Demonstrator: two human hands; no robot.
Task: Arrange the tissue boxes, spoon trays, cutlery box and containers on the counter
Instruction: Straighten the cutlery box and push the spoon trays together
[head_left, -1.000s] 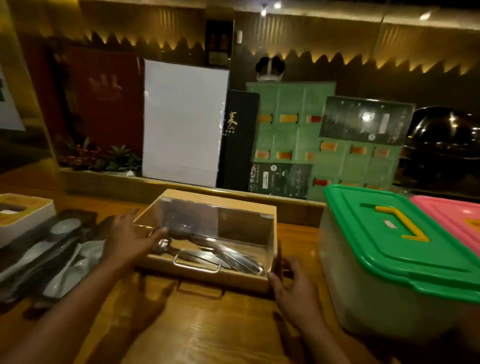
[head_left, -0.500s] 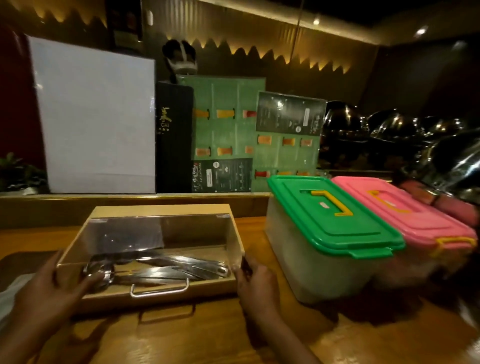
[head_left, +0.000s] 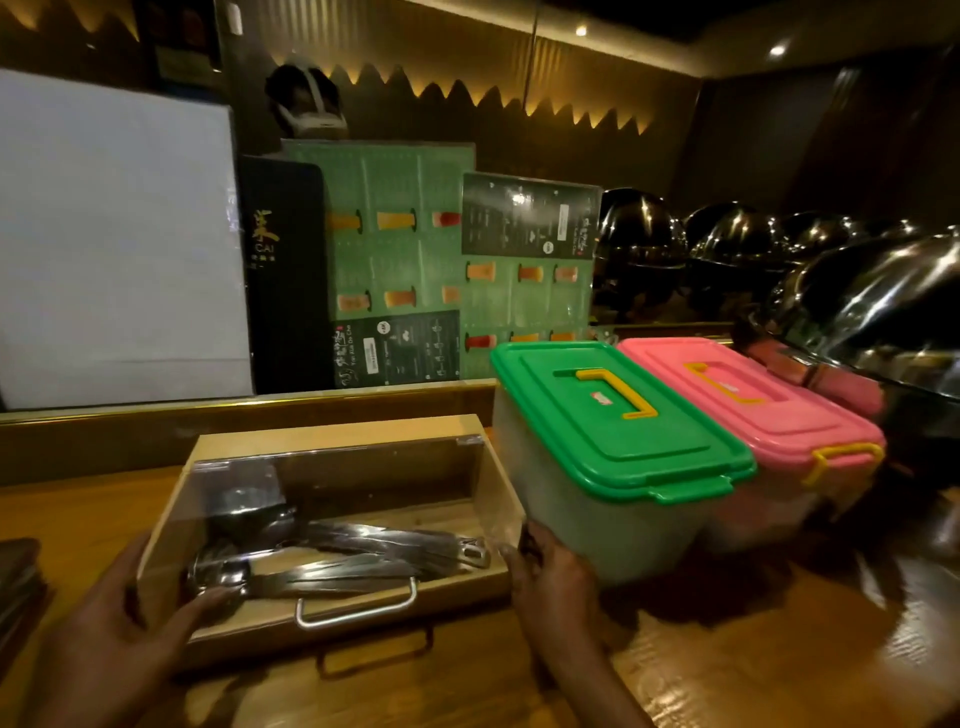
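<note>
- Dark tray (head_left: 15, 582): at the 9 o'clock edge of the wooden counter (head_left: 727, 670), mostly cut off; contents cannot be told.
- White board (head_left: 119, 244): upright behind the ledge, 10 o'clock of the cutlery box.
- Left hand (head_left: 124, 618): at 8 o'clock, fingers spread wide and pressed flat on the left front corner of the cutlery box, thumb across the clear lid.
- Cutlery box (head_left: 332, 525): wooden, with clear sloped lid and metal handle (head_left: 358, 608), on the counter at 6 o'clock; steel utensils (head_left: 363, 556) lie lengthwise inside. It sits just beside the green-lidded container; whether they touch cannot be told.
- Green menu cards (head_left: 415, 260): propped upright at 12 o'clock, behind the ledge.
- Right hand (head_left: 550, 577): at the box's right front corner, fingers curled narrowly around that edge.
- Green-lidded container (head_left: 613, 441): translucent, yellow handle, 2 o'clock of the box.
- Pink-lidded container (head_left: 753, 405): tight against the green one's right side.
- Chafing dish domes (head_left: 872, 306): polished metal, at 3 o'clock.
</note>
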